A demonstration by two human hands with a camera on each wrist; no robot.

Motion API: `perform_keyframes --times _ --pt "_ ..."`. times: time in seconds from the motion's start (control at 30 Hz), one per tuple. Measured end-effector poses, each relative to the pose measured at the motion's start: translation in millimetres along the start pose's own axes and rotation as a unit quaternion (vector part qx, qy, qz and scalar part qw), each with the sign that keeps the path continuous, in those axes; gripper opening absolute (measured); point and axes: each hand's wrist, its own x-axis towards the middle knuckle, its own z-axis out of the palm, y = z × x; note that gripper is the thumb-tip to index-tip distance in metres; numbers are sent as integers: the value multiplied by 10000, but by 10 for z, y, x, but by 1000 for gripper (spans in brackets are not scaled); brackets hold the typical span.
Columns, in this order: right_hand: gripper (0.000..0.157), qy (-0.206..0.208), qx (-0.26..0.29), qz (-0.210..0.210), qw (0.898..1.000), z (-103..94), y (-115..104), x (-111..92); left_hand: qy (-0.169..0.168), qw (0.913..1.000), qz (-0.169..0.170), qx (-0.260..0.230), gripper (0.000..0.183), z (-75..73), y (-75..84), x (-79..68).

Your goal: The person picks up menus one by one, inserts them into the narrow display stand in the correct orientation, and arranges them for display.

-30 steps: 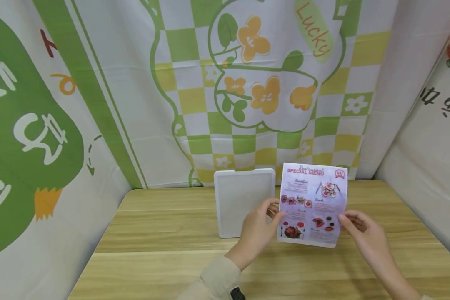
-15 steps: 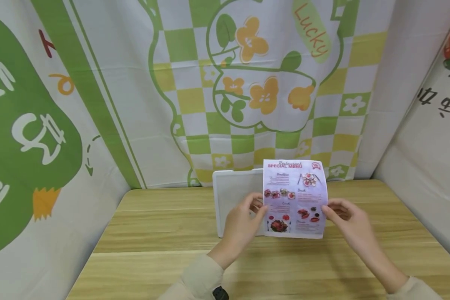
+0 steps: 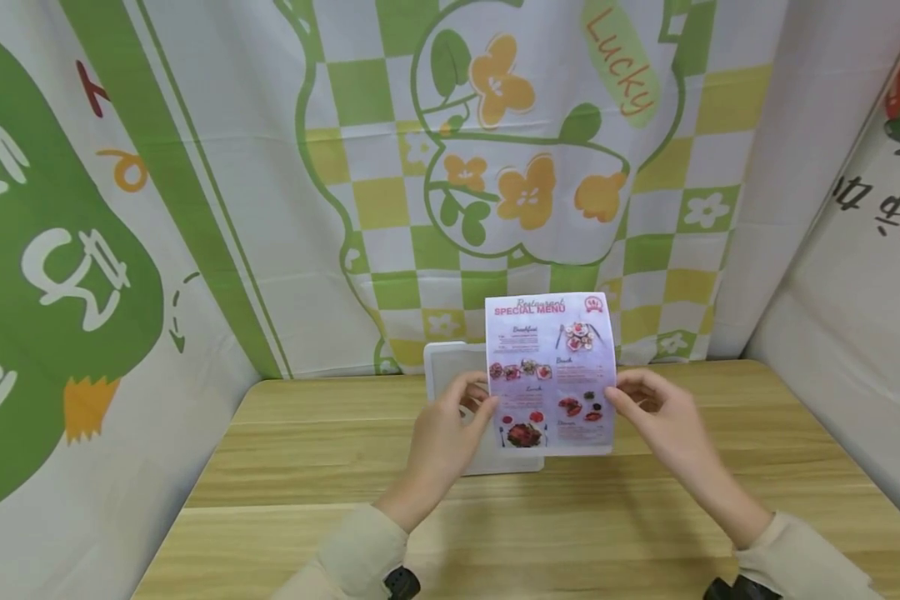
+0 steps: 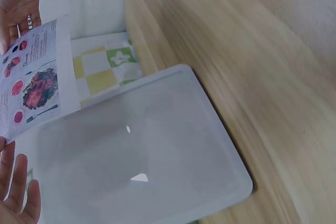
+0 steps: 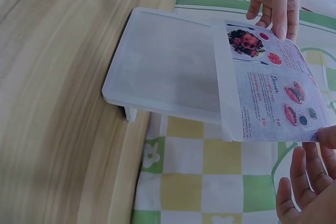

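Note:
A printed menu sheet [image 3: 551, 375], headed "Special Menu" with food pictures, is held upright above the table in the head view. My left hand [image 3: 450, 433] pinches its left edge between thumb and fingers. At its right edge my right hand [image 3: 667, 417] pinches it the same way. Behind the sheet stands a white-rimmed display frame [image 3: 502, 464] with a blank pale panel, partly covered by the sheet and left hand in the head view. Both wrist views show the sheet's lower edge in front of the frame's panel [image 4: 147, 145], and a support foot [image 5: 130, 114] under the frame.
The frame stands on a wood-grain table [image 3: 322, 467], near its back edge. Behind it hangs a green, yellow and white checked cloth [image 3: 390, 200]. Printed cloth walls [image 3: 45, 275] close in the left and right sides.
Both hands have carried the menu sheet left and upward, from beside the display frame to in front of its right part. The frame has stayed in place.

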Motion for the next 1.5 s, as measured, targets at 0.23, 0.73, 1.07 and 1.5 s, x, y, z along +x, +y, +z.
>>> perform_keyframes --times 0.23,0.73,1.07,1.5 --pt "18 66 2 -69 10000 100 -122 134 81 10000 37 -17 31 -102 -49 60" --pt "25 26 -88 -125 9999 189 -340 459 320 9989 140 300 34 -324 -101 350" --pt "28 9 -191 -131 9997 226 -458 696 490 9974 344 397 31 -449 -87 559" --pt "29 -10 329 -175 9993 297 -582 992 720 9969 -121 290 23 -549 -65 833"
